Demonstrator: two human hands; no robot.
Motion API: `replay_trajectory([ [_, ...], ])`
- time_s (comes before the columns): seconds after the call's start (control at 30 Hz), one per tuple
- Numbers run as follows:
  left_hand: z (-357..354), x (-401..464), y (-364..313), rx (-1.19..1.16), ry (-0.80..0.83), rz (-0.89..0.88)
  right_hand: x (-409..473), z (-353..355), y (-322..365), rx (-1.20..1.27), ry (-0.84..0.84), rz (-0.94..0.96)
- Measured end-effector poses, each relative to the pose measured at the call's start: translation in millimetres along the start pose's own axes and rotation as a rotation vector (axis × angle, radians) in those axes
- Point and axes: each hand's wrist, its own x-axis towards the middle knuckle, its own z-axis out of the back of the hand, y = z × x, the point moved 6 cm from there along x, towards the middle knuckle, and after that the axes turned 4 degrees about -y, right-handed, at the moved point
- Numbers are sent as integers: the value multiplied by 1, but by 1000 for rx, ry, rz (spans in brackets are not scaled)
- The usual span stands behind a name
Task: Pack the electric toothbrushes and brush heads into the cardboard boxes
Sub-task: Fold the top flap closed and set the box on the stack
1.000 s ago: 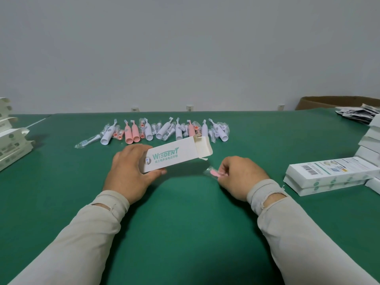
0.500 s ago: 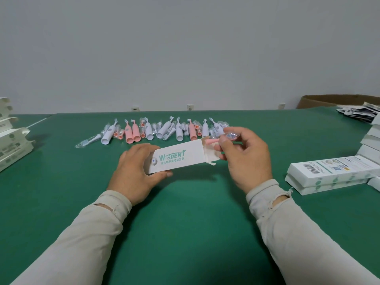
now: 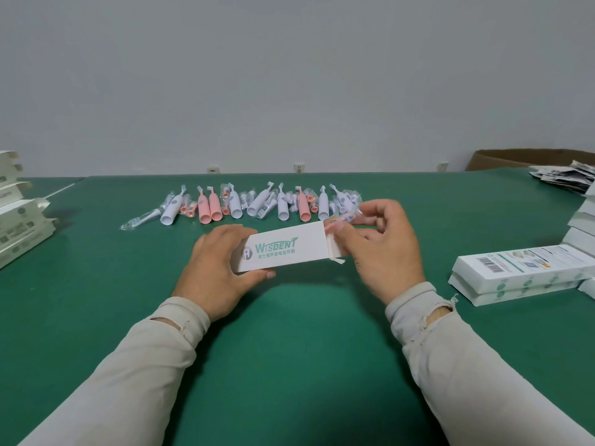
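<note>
Left hand [image 3: 219, 268] grips box [image 3: 283, 249] above counter [image 3: 306, 333]; right hand [image 3: 383, 249] pinches bagged pink brush head [image 3: 343, 219] at its open end. Wrapper could snag the flap and crumple.

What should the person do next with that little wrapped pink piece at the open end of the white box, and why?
Probably slide it further in. The right hand pinches the wrapped pink brush head at the open end of the white box, which the left hand grips steady. Much of the piece is outside, and the end flap is open.
</note>
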Motion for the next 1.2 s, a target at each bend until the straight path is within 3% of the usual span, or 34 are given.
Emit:
replay_trajectory([
  [0.13,2,1,2,11,-8,21,-1,0,1,46,12,-16],
  [0.3,1,1,0,2,7,18,-2,0,10,-150,-13,165],
  [0.37,0,1,-1,2,17,7,-4,-3,8,-93,9,121],
  [0.57,-2,0,-2,1,32,-4,-12,-24,1,-108,386,10],
  [0.67,-1,0,0,3,21,13,-5,-11,8,-71,264,53],
  [0.73,1,1,1,-1,2,25,3,3,11,-186,185,153],
  [0.83,3,1,2,-8,-16,38,2,2,8,-471,390,255],
  [0.93,3,1,3,-12,-13,41,-4,-7,0,-491,516,238],
  [1.2,2,1,-1,-33,3,26,-1,-7,5,-330,336,301],
])
